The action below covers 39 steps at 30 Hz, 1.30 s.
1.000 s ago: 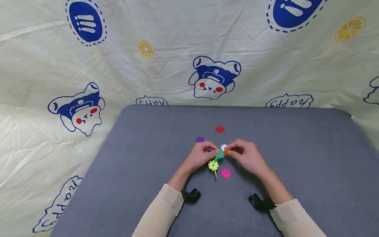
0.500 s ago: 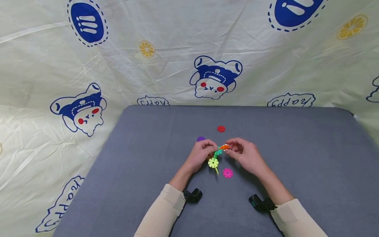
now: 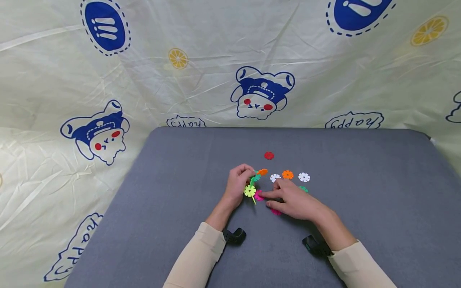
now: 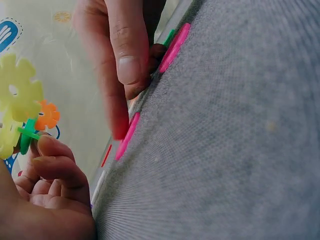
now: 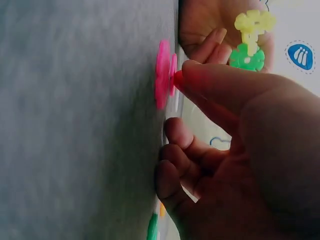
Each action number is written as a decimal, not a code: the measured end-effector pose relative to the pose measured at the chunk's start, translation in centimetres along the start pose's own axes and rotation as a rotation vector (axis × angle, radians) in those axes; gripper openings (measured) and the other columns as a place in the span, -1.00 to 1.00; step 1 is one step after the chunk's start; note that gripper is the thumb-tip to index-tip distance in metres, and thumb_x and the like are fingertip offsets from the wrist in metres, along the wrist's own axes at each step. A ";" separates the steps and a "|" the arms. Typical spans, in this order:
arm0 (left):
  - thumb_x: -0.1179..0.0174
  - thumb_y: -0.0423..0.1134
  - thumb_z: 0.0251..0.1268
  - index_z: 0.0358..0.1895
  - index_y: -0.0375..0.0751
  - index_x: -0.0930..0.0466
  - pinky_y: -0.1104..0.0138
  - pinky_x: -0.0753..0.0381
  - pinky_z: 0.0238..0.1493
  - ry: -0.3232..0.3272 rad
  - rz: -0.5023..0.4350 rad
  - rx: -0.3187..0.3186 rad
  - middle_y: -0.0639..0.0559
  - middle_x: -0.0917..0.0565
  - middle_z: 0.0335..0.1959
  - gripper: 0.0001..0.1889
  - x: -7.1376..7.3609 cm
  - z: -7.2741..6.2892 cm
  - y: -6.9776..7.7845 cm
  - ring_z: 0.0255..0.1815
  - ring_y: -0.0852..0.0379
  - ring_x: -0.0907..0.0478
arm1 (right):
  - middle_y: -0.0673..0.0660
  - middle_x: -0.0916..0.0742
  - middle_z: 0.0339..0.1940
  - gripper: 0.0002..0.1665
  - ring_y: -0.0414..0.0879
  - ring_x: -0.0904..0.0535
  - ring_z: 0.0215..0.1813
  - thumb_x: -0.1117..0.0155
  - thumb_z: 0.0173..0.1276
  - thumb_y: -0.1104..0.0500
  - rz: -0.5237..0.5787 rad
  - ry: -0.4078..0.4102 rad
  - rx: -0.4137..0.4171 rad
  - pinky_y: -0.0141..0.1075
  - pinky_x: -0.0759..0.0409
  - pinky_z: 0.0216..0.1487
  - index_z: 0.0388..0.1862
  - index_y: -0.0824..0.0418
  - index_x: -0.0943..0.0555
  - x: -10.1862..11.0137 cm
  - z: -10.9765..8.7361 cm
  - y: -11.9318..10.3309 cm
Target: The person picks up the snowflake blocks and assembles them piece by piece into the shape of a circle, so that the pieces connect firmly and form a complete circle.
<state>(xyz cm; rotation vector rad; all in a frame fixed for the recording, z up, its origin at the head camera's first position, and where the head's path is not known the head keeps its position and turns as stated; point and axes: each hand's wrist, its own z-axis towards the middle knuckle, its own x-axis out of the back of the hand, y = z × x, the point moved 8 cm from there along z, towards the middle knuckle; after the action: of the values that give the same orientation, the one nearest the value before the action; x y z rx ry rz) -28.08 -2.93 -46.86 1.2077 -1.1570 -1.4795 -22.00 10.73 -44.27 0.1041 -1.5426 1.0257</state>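
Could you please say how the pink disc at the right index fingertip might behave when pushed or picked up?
The pink disc looks thin, so it is probably light for its size. Lying flat on the grey tabletop, it would likely slide rather than roll. Its low edge may be awkward to pinch.

Linked discs [image 3: 256, 178]: I read yellow, green and orange.
Nearest loose discs [image 3: 258, 197]: two, both hot pink.
Outer discs [image 3: 307, 176]: two white, one orange, one green on my feed.
Farthest disc [image 3: 266, 156]: solid red.
Tabletop [image 3: 180, 212]: grey, finely textured in my wrist views.
Backdrop [image 3: 205, 92]: off-white, printed with blue-and-red cartoon animals [image 3: 261, 96], orange fruit slices [image 3: 178, 59], blue lettering [image 3: 354, 122].
Sleeves [image 3: 192, 256]: plain cream.
Wrist cameras [image 3: 235, 237]: black.
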 end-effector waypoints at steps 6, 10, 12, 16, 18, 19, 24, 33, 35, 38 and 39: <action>-0.08 -0.43 0.11 -0.47 -0.38 -0.54 0.43 -0.37 -0.60 0.103 0.010 -0.019 0.05 -0.49 -0.60 -0.91 0.8 0.1 0.3 -0.67 0.19 -0.32 | -0.02 -0.50 -0.33 -0.62 -0.15 -0.36 -0.26 -0.34 0.28 0.12 -0.103 0.071 -0.101 -0.25 -0.39 -0.26 0.09 0.10 -0.68 1.1 -0.4 1.2; -0.09 -0.41 0.06 -0.51 -0.38 -0.55 0.42 -0.34 -0.56 0.245 0.016 -0.046 0.04 -0.48 -0.60 -0.90 2.0 0.1 0.4 -0.63 0.14 -0.31 | 0.14 -0.57 0.04 -0.44 0.04 -0.42 0.08 -0.39 0.23 0.03 -0.142 0.073 -0.071 -0.02 -0.41 0.10 0.21 0.15 -0.58 1.3 -0.2 1.0; -0.10 -0.40 0.05 -0.52 -0.36 -0.55 0.42 -0.33 -0.56 0.292 0.008 -0.055 0.04 -0.48 -0.61 -0.90 2.5 0.2 0.4 -0.63 0.13 -0.31 | 0.18 -0.46 0.30 -0.33 0.13 -0.31 0.30 -0.37 0.26 0.01 -0.148 0.033 -0.051 0.11 -0.30 0.24 0.32 0.17 -0.48 0.9 0.2 0.6; -0.10 -0.41 0.06 -0.52 -0.36 -0.55 0.43 -0.33 -0.57 0.340 -0.017 -0.074 0.05 -0.46 -0.62 -0.90 3.2 0.2 0.4 -0.63 0.14 -0.31 | 0.13 -0.22 0.51 -0.23 0.21 -0.02 0.50 -0.25 0.37 0.01 -0.137 -0.075 -0.044 0.22 -0.10 0.34 0.48 0.16 -0.25 -0.2 1.9 0.2; -0.10 -0.43 0.06 -0.51 -0.38 -0.54 0.43 -0.33 -0.57 0.356 -0.037 -0.085 0.05 -0.45 -0.63 -0.91 3.5 0.1 0.5 -0.62 0.15 -0.31 | 0.09 -0.16 0.54 -0.18 0.21 0.08 0.52 -0.21 0.39 -0.07 -0.143 -0.135 -0.072 0.23 -0.04 0.36 0.53 0.10 -0.15 -0.7 3.0 0.3; -0.10 -0.44 0.06 -0.51 -0.39 -0.54 0.43 -0.34 -0.57 0.361 -0.046 -0.087 0.05 -0.44 -0.63 -0.91 3.6 0.1 0.5 -0.62 0.14 -0.31 | 0.07 -0.13 0.55 -0.12 0.20 0.12 0.53 -0.21 0.37 -0.13 -0.153 -0.167 -0.080 0.22 -0.01 0.38 0.54 0.09 -0.11 -0.9 3.6 0.4; -0.10 -0.43 0.06 -0.52 -0.33 -0.55 0.43 -0.36 -0.56 0.359 -0.070 -0.085 0.05 -0.44 -0.65 -0.92 3.3 0.1 0.6 -0.63 0.16 -0.32 | 0.04 -0.07 0.56 0.14 0.16 0.20 0.54 -0.26 0.16 -0.39 -0.211 -0.307 -0.095 0.20 0.08 0.40 0.56 0.04 -0.04 -1.5 5.2 0.4; -0.11 -0.39 0.08 -0.51 -0.33 -0.56 0.41 -0.38 -0.55 0.351 -0.025 -0.106 0.04 -0.48 -0.61 -0.90 2.8 0.1 1.0 -0.62 0.14 -0.35 | 0.03 -0.10 0.56 0.24 0.18 0.12 0.53 -0.25 0.02 -0.50 -0.202 -0.326 -0.141 0.21 0.04 0.39 0.55 0.05 -0.09 -0.8 1.6 0.9; -0.11 -0.39 0.08 -0.51 -0.33 -0.56 0.41 -0.38 -0.55 0.346 -0.023 -0.106 0.03 -0.49 -0.61 -0.90 2.9 0.2 0.9 -0.63 0.15 -0.35 | 0.03 -0.11 0.56 0.22 0.19 0.11 0.53 -0.31 0.03 -0.45 -0.194 -0.301 -0.151 0.21 0.03 0.39 0.55 0.04 -0.10 -0.5 0.6 1.2; -0.11 -0.38 0.07 -0.52 -0.31 -0.56 0.41 -0.39 -0.55 0.332 -0.008 -0.089 0.03 -0.50 -0.60 -0.90 3.0 0.2 0.8 -0.62 0.14 -0.35 | 0.07 -0.16 0.54 0.04 0.23 0.09 0.51 -0.32 0.18 -0.29 -0.181 -0.243 -0.142 0.23 0.00 0.37 0.53 0.07 -0.16 0.1 -0.3 1.6; -0.11 -0.38 0.08 -0.52 -0.30 -0.57 0.40 -0.39 -0.54 0.319 0.003 -0.081 0.03 -0.51 -0.59 -0.90 2.9 0.2 0.7 -0.62 0.13 -0.35 | 0.08 -0.17 0.54 -0.01 0.24 0.08 0.51 -0.31 0.22 -0.24 -0.177 -0.223 -0.144 0.23 -0.02 0.36 0.52 0.08 -0.17 0.3 -0.6 1.7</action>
<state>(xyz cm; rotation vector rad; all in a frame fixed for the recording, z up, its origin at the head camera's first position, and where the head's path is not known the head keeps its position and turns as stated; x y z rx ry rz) -28.62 -5.85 -46.65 1.3278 -0.8754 -1.2633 -22.70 12.30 -44.98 0.2573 -1.7707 0.7807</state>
